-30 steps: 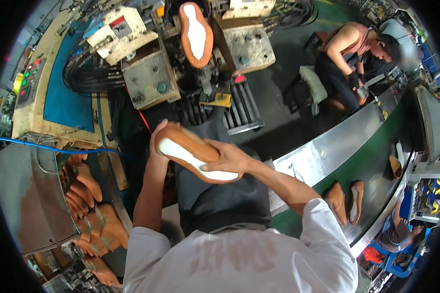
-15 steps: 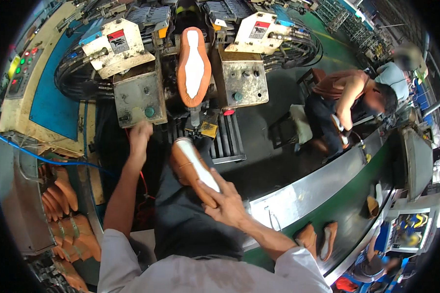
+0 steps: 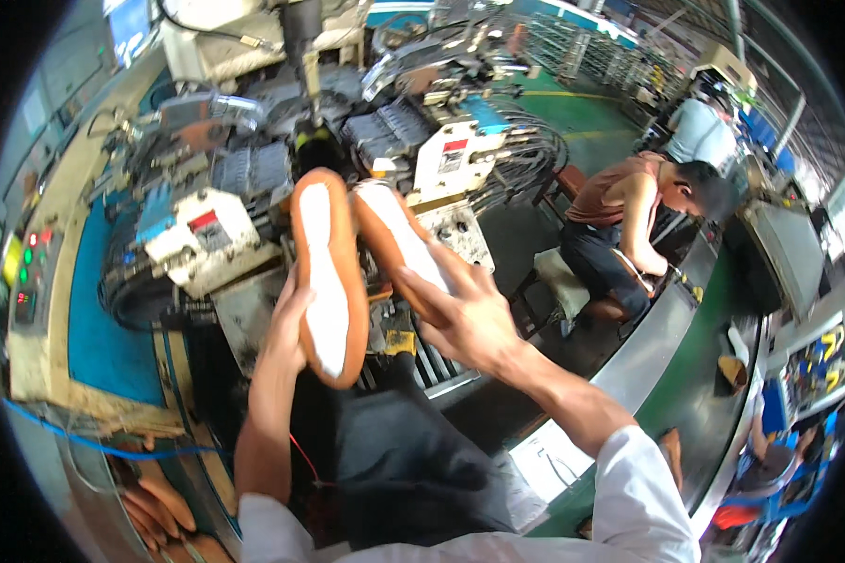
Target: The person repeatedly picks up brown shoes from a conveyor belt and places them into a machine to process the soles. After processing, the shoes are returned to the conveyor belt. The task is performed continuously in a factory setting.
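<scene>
My left hand (image 3: 289, 324) is closed round the side of a brown lasted shoe upper (image 3: 327, 281), its white insole facing up and its length pointing toward the machine. Close beside it on the right, a second brown lasted shoe upper (image 3: 392, 220), also with its white sole side up, is gripped by my right hand (image 3: 469, 314). Both are held at the front of the shoe-lasting machine (image 3: 202, 235). Part of the second upper is hidden under my right fingers.
A control panel (image 3: 33, 272) with lit buttons stands at the left, above a blue hose (image 3: 113, 448) and several brown uppers (image 3: 155, 507). On the right a seated co-worker (image 3: 615, 206) handles a shoe beside a green conveyor (image 3: 671, 403).
My left hand has risen from beside the machine's box and taken hold of the upper that sat in the machine. My right hand has moved its upper forward; the view has shifted.
</scene>
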A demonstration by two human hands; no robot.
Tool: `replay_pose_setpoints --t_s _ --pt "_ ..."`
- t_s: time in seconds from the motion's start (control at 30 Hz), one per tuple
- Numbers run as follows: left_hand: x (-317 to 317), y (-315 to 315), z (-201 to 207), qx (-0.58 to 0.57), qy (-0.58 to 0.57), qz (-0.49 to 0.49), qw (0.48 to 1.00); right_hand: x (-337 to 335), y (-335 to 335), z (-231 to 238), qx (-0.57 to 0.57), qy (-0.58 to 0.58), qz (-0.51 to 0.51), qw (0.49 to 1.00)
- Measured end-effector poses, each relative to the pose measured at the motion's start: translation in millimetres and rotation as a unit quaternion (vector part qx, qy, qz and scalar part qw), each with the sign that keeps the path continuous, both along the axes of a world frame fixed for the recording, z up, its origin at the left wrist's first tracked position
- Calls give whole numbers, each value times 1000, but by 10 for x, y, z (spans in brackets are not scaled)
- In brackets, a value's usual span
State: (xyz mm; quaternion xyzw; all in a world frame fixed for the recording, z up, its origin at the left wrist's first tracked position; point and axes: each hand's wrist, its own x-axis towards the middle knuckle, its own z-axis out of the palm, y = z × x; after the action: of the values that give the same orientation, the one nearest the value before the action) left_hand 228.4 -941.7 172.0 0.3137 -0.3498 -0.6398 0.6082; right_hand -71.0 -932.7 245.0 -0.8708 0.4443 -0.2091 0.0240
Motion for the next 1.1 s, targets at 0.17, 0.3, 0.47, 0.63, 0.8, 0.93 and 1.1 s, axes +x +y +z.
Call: replay_pose_setpoints --t_s 0.17,0.3,0.47,0.63,0.8,0.93,1.1 --pt "258 1210 -267 26 110 -14 993 670 -664 -175 -41 39 -21 998" --pt "371 1993 -539 94 96 47 990 967 -657 -612 -19 -16 -54 998" --pt "588 2716 -1030 87 3 86 993 1206 -595 -833 -44 11 -58 997" --pt "187 2936 -900 116 73 96 986 1207 -542 -865 -3 15 -72 997" --pt "-142 3049 -701 127 60 144 980 1197 -502 -916 -89 10 -60 994" --pt "-152 3014 -744 125 120 133 976 1220 -635 -1009 -129 -12 1 992" --pt "-152 2856 -955 168 57 150 973 1409 -1162 -916 -155 13 -15 988"
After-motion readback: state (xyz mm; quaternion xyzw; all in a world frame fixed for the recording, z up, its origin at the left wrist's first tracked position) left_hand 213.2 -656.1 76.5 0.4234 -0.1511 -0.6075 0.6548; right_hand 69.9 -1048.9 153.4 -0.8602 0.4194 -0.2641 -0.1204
